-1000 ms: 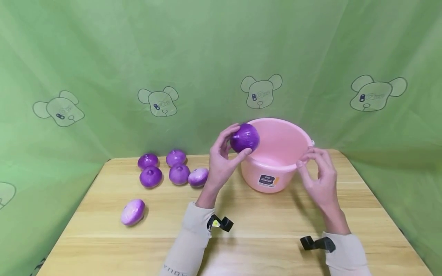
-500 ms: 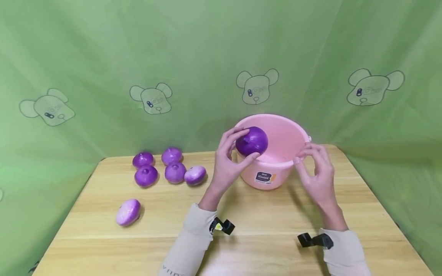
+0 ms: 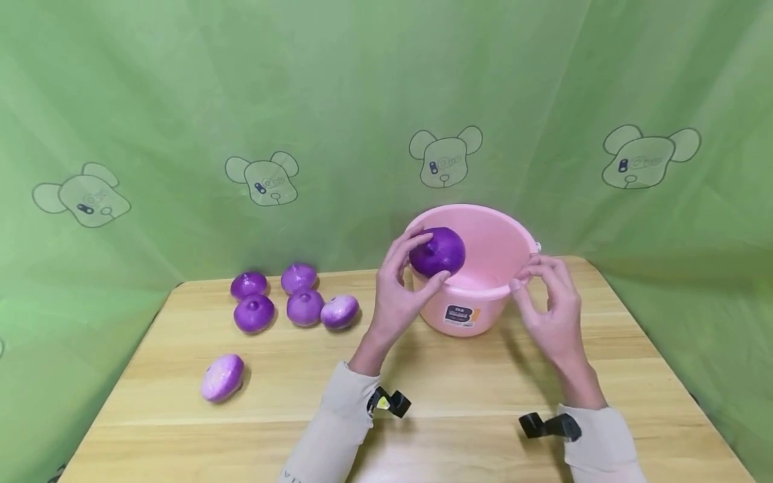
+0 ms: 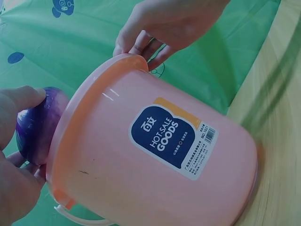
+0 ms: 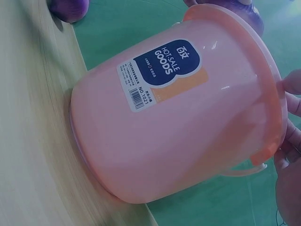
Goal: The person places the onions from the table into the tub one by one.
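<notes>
The left hand (image 3: 395,298) gripped a purple onion (image 3: 442,252), seemingly slick, best cupped side-on; the right hand (image 3: 555,312) pinched the pink bucket (image 3: 492,314) at its four-o'clock rim (image 3: 494,294).

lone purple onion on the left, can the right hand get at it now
Probably not: the right hand holds the pink bucket by its rim, and the left arm is between that hand and the lone purple onion.

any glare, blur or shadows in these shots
Head view: glare at the near side of the wooden table, small print on the label too soft to read; left wrist view: small white glints on the pink bucket, cooler tint; right wrist view: similar glints, soft shadow on the wooden table.
</notes>
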Demonstrator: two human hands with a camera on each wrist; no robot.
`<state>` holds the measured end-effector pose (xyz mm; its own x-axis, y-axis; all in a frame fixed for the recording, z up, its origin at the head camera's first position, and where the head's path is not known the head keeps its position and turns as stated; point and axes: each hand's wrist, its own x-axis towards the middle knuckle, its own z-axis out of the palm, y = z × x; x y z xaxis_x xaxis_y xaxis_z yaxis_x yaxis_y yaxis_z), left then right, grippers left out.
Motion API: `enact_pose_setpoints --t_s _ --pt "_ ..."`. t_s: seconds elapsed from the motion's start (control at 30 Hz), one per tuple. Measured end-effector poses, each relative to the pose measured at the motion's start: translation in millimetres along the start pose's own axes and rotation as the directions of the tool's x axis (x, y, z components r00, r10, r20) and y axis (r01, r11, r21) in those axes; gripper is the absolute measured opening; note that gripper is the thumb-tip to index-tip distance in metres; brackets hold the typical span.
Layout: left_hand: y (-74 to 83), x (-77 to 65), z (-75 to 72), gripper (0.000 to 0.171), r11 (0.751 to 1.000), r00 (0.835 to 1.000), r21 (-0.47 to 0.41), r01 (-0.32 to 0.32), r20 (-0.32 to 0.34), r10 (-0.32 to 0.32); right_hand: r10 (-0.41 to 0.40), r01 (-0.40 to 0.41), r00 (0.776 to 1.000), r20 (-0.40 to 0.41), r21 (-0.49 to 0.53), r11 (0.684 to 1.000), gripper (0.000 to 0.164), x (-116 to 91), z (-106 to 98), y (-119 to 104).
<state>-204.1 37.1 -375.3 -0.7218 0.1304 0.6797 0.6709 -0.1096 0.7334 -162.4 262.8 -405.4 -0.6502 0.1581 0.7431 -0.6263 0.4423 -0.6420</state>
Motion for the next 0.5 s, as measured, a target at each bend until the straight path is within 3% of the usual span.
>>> enact_pose_setpoints --t_s 0.5 --pt "-1.9 0.1 -1.1 0.047 1.0 0.999 0.001 -0.001 0.035 0.001 -0.027 0.027 0.999 -0.023 -0.007 1.0 0.011 -0.5 2.7 0.3"
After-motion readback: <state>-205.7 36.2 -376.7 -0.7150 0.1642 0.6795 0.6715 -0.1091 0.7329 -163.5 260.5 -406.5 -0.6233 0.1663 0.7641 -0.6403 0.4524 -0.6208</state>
